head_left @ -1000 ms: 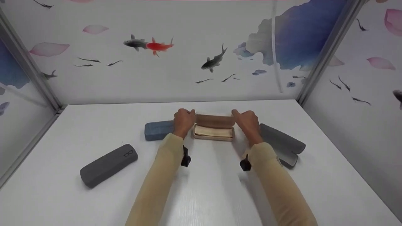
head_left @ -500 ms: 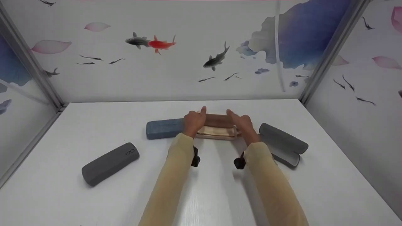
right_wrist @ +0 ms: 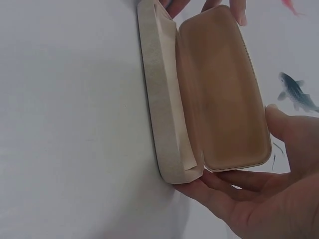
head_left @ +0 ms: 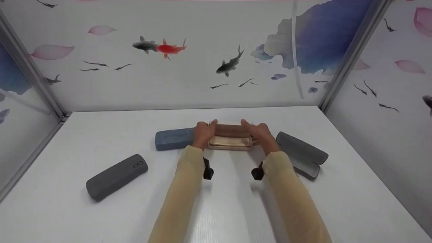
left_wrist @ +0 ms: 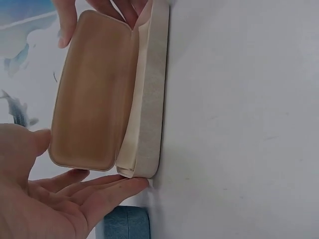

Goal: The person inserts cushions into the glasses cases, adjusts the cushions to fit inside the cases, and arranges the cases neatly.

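Observation:
A cream glasses case (head_left: 229,147) with a brown lining lies on the table, its lid (left_wrist: 94,89) raised at the back. Pale folded material (right_wrist: 174,94) fills the lower half; whether anything lies under it is hidden. At the case's left end, my left hand (head_left: 203,133) holds it, thumb on the lid's edge and fingers along the end of the base. My right hand (head_left: 262,133) grips the other end the same way, its thumb on the lid rim and fingers reaching to the base's corner.
A blue case (head_left: 172,139) stands just left of my left hand. Further left and nearer lies a closed dark grey glasses case (head_left: 116,177). To the right, a grey case (head_left: 303,152) lies open. White panels with painted fish enclose the table (head_left: 222,209).
Both hands have come closer together at the ends of the cream case, and their fingers now reach down to the base. The lid stays raised and the other cases stay put.

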Demonstrator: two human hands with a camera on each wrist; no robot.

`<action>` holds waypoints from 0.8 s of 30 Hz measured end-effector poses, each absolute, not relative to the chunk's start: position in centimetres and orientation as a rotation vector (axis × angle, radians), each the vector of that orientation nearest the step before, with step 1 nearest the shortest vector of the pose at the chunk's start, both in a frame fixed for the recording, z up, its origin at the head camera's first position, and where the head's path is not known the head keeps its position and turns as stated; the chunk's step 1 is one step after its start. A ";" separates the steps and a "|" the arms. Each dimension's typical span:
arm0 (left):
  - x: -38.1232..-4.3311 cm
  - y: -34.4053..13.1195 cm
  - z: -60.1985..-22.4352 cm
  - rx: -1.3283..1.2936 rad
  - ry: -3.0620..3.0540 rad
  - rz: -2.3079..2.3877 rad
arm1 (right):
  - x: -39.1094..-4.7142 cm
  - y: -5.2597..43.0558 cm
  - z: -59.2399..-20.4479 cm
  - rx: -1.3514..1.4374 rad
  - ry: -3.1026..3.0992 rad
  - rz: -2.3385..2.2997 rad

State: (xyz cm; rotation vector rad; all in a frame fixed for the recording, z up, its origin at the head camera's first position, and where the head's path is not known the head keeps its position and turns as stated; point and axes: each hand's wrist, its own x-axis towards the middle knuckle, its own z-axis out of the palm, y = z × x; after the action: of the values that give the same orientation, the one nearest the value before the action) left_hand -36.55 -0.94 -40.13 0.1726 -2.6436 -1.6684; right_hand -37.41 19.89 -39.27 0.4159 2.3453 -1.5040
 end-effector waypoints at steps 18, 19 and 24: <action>-36.2 -1.4 -41.2 0.023 -2.659 -1.782 | -37.2 20.2 -40.6 0.334 2.502 -1.404; -36.2 -1.4 -41.3 0.013 -2.667 -1.773 | -37.2 20.3 -40.7 0.337 2.499 -1.410; -36.1 -1.5 -41.4 -0.028 -2.686 -1.708 | -37.1 20.5 -40.7 0.295 2.545 -1.354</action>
State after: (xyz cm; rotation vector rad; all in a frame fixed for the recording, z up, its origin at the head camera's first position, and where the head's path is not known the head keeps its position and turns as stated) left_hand -36.12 -1.52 -41.43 -0.0284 -2.6856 -1.7081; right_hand -37.13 20.49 -40.75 0.2950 2.5449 -1.3538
